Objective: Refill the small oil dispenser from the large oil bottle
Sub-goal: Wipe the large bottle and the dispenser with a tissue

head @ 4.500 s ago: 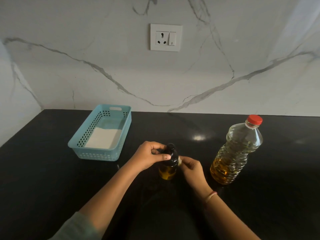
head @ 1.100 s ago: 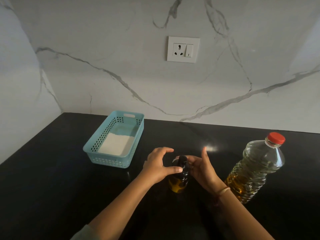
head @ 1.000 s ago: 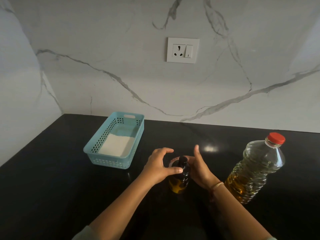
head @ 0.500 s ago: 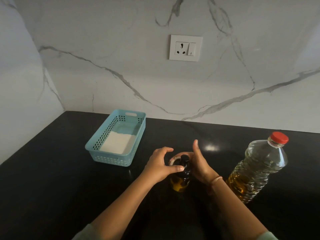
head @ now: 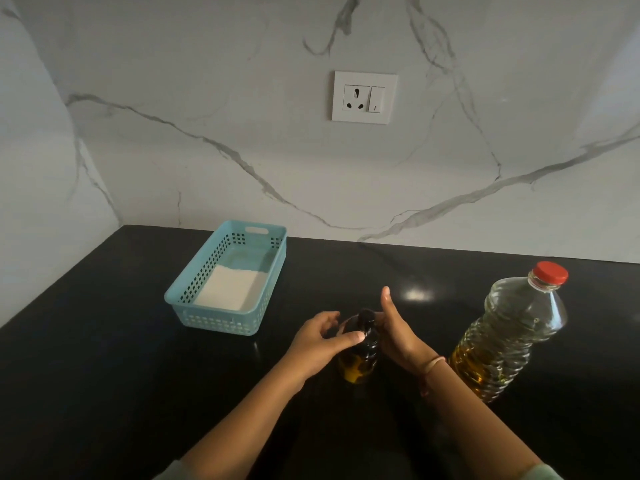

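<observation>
The small oil dispenser point(head: 358, 358) is a dark glass bottle with a black top and a little yellow oil at its bottom; it stands upright on the black counter point(head: 104, 375). My left hand point(head: 320, 344) grips its neck from the left, thumb across the front. My right hand point(head: 398, 337) wraps around the top from the right, thumb raised. The large oil bottle point(head: 509, 337), clear plastic with a red cap, stands to the right, about a third full of yellow oil and untouched.
A light blue perforated basket point(head: 194, 306) with a white folded cloth inside sits to the left rear. A marble wall with a white socket plate point(head: 363, 97) backs the counter, and a side wall closes the left.
Both hands have stayed at the dispenser's top throughout. My right hand turned around the cap, its thumb rising upright. The view shifted slightly.
</observation>
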### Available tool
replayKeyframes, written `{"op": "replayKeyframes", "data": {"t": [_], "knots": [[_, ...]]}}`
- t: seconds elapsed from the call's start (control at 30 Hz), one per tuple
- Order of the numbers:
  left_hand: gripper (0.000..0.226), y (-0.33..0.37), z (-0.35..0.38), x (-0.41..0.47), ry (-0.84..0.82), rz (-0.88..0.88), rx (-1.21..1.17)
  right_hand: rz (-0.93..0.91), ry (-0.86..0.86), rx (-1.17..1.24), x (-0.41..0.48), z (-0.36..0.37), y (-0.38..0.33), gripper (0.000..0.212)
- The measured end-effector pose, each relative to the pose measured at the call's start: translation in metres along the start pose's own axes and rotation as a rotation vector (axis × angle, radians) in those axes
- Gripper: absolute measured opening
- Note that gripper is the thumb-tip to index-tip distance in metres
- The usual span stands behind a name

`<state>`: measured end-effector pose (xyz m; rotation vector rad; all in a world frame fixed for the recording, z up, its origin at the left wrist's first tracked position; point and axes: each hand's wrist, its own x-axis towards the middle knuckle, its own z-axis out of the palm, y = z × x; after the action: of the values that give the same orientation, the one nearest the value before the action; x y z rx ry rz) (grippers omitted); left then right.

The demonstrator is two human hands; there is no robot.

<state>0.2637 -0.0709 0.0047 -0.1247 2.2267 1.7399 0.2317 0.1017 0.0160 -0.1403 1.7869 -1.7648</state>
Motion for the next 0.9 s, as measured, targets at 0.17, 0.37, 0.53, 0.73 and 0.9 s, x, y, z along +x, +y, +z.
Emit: {"op": "replayKeyframes", "data": {"t": [0.17, 0.37, 0.53, 0.73, 0.9], "knots": [[0.051, 0.000, 0.003, -0.004, -0.060, 0.030, -0.102, -0.085, 0.038, 0.014, 0.003, 0.002, 0.003, 0.092], [0.042, -0.001, 0.005, -0.005, -0.077, 0.035, -0.158, -0.117, 0.138, -0.109, 0.000, -0.004, -0.001, 0.083], [0.039, -0.003, 0.006, -0.006, -0.085, 0.034, -0.183, -0.522, 0.491, -0.410, -0.026, 0.006, -0.025, 0.028], [0.041, -0.005, 0.005, -0.009, -0.110, 0.050, -0.164, -0.547, 0.165, -1.346, -0.045, 0.015, -0.056, 0.029], [0.040, -0.015, 0.008, -0.017, -0.080, 0.022, -0.204, -0.469, 0.160, -1.357, -0.039, 0.016, -0.059, 0.030]]}}
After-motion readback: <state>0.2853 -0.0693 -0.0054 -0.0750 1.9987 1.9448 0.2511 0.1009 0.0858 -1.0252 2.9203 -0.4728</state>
